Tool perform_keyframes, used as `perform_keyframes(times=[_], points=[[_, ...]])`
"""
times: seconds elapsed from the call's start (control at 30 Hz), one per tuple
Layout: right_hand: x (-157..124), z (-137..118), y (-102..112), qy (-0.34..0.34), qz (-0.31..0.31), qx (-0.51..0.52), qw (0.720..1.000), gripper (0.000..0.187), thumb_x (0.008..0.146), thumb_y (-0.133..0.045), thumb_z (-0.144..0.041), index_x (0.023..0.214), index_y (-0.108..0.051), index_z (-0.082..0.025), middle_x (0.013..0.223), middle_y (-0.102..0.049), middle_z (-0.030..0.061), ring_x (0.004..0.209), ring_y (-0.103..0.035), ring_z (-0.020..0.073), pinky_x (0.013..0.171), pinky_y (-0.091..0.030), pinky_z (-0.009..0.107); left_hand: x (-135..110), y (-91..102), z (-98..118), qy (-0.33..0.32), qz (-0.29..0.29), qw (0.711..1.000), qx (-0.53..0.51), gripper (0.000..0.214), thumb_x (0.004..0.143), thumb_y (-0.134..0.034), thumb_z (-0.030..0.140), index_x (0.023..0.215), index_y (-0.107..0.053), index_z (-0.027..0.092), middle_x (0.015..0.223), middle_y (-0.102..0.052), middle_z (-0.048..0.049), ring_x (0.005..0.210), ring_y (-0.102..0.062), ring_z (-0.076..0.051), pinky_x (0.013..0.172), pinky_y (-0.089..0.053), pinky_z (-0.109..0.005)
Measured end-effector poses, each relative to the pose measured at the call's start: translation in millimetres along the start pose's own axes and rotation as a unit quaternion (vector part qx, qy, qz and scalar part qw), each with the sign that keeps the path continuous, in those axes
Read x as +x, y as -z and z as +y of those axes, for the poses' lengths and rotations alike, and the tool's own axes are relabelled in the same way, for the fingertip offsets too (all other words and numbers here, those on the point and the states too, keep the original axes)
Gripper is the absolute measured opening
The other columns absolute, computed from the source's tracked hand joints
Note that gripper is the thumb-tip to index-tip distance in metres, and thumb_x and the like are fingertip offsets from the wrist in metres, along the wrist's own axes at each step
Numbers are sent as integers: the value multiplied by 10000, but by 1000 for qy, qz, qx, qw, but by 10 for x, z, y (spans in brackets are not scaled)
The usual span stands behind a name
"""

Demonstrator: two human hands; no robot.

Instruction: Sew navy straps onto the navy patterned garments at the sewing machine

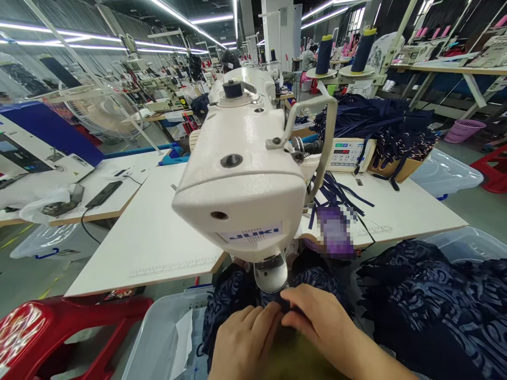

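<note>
A white sewing machine [245, 174] fills the middle of the view, its head pointing toward me. Dark navy patterned fabric [233, 295] lies under its needle end. My left hand [241, 340] rests on this fabric just below the machine, fingers bent and pressed together on the cloth. My right hand [325, 327] lies beside it, fingertips pinching the fabric close to the needle area. The fingertips of both hands almost touch. The needle itself is hidden behind the machine head.
More navy fabric [435, 301] is heaped in a clear bin at right. Navy strips [340, 192] and a control panel [346, 154] lie on the white table [158, 237]. A red plastic stool [59, 332] stands at lower left, a clear bin [166, 332] beside it. Thread cones [324, 54] stand behind.
</note>
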State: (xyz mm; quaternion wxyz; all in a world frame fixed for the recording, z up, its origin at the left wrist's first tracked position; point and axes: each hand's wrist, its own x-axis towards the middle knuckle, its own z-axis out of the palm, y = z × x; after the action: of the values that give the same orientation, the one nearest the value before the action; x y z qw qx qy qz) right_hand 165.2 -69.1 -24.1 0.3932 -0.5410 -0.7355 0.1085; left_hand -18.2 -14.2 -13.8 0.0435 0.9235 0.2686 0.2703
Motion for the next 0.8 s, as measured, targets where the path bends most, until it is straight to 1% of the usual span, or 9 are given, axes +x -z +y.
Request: perform_keyframes(times=[0.1,0.23,0.27,0.33,0.4,0.5,0.6,0.7,0.8], points=[[-46,28,-75,80,-2,-100,992,249,1013,-393,-285,950,-616,-191,749,-659,11,624,-593,148,596,-433,271,-51,-23,-28,33,-67,997,-32,300,1025,-333,250,889,-597,213,692,-665,22,544,-628,-137,496,-451,-243],[-141,106,-202,73,-13,-94,993,312,999,-402,-207,800,-641,-180,715,-649,19,615,-572,154,603,-422,281,-77,-108,-85,64,-131,986,-79,303,1001,-357,234,856,-622,220,719,-666,6,616,-645,-167,549,-493,-265],[-151,134,-211,44,-28,-58,997,315,997,-410,-213,800,-654,-183,725,-657,19,636,-587,155,614,-432,275,-78,-134,-112,76,-134,985,-81,275,992,-378,231,892,-634,219,775,-680,-9,680,-658,-185,614,-520,-294],[-152,198,-201,-76,-72,59,993,277,974,-470,-251,803,-681,-197,756,-679,13,697,-623,154,653,-459,252,-86,-183,-177,123,-120,981,-90,223,973,-424,233,1006,-642,202,971,-694,-64,895,-662,-242,816,-526,-410],[-143,262,-188,-239,-103,193,946,237,927,-547,-334,806,-708,-207,770,-694,5,725,-636,156,663,-472,237,-105,-217,-231,187,-96,969,-129,245,967,-444,248,1115,-623,168,1166,-645,-128,1091,-600,-289,967,-443,-503],[-152,318,-227,-412,-87,321,848,336,828,-617,-519,817,-737,-205,755,-699,10,681,-614,167,600,-461,241,-131,-236,-227,232,-113,940,-223,263,981,-439,280,1128,-631,177,1125,-664,-101,1040,-623,-229,911,-489,-371],[-189,303,-317,-461,-50,377,801,430,731,-678,-610,850,-758,-205,804,-714,34,696,-607,180,601,-467,249,-121,-263,-132,265,-145,885,-354,218,955,-514,302,1070,-655,183,918,-694,-31,823,-642,-154,718,-496,-229],[-218,264,-360,-434,-37,389,812,397,747,-681,-590,849,-765,-215,825,-711,48,756,-615,200,656,-485,261,-96,-320,-52,308,-116,858,-394,174,886,-624,300,973,-656,153,885,-680,-24,785,-614,-142,692,-465,-210],[-211,252,-318,-375,-43,347,858,322,799,-656,-535,820,-754,-229,837,-686,48,810,-621,206,721,-489,261,-82,-357,-31,317,-94,860,-388,124,858,-653,270,883,-649,148,850,-661,-15,774,-594,-131,707,-451,-205]])
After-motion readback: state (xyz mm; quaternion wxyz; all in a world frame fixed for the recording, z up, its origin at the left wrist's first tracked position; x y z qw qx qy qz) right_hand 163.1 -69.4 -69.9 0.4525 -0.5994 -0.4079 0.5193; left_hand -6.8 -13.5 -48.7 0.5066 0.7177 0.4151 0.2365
